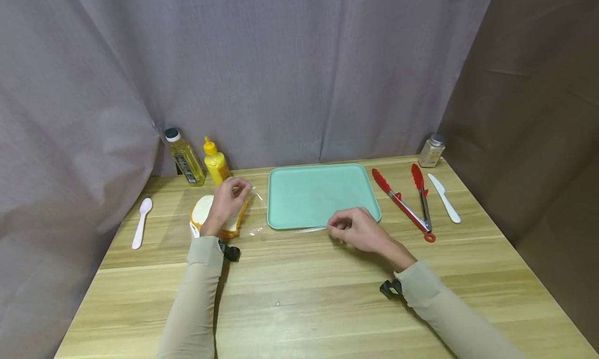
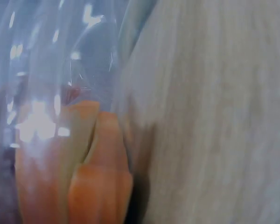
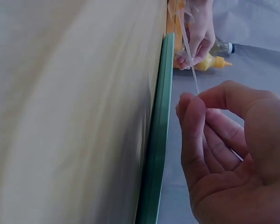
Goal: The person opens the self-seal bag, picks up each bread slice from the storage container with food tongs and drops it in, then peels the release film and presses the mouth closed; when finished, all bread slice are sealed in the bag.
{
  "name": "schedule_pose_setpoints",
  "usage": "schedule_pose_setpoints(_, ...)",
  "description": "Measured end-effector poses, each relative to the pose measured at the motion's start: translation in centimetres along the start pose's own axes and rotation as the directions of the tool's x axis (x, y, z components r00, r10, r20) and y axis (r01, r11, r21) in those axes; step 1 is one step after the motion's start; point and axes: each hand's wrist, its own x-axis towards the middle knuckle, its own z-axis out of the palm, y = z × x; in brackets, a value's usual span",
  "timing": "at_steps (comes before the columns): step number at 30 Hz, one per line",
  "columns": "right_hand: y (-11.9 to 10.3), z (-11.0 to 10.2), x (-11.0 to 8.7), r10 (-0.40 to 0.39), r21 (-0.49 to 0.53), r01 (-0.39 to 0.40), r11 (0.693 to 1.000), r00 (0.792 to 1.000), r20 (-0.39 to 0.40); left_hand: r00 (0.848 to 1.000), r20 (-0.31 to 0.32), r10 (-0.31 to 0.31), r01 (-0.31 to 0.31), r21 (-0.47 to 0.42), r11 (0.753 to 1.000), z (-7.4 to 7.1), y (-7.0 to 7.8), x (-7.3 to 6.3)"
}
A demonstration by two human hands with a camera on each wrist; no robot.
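Observation:
Sliced bread with an orange crust (image 1: 202, 208) lies at the left inside a clear plastic bag (image 2: 84, 42). My left hand (image 1: 226, 200) is over the bread, thumb and fingers pinching the clear plastic. In front of the green tray, my right hand (image 1: 357, 229) pinches the end of a thin clear plastic strip (image 3: 194, 74) between thumb and forefinger. That strip stretches across toward the left hand, along the tray's near edge. The left wrist view shows the crusts through shiny plastic, without the left fingers.
A green tray (image 1: 323, 193) lies in the middle. Behind the bread stand an oil bottle (image 1: 186, 159) and a yellow squeeze bottle (image 1: 216, 164). A spoon (image 1: 142, 224) is far left; red-tipped tongs (image 1: 406, 205), a white knife (image 1: 444, 199) and a seasoning jar (image 1: 431, 151) are right.

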Motion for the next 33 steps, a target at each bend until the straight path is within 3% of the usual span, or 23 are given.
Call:
schedule_pose_setpoints(13, 1.9, -1.7, -2.2, 0.039, -0.019, -0.038, 0.999, 0.997, 0.068, 1.0, -0.007, 0.014, -0.014, 0.023, 1.0, 0.1, -0.3, -0.1)
schedule_pose_setpoints(20, 3.1, -3.5, -3.1, 0.116, -0.046, -0.112, 0.993, 0.988, 0.101, 1.0, 0.003, 0.013, -0.013, 0.047, 0.999, 0.1, -0.2, 0.0)
schedule_pose_setpoints(26, 2.8, -5.2, -3.6, 0.158, -0.091, -0.144, 0.985, 0.972, 0.173, 1.0, 0.023, 0.01, -0.011, 0.048, 0.999, 0.0, 0.1, 0.2)
schedule_pose_setpoints(33, 1.8, -6.4, -3.2, 0.146, -0.129, -0.124, 0.984, 0.973, 0.176, 0.999, 0.046, 0.01, -0.013, 0.058, 0.998, -0.5, 1.1, 0.2)
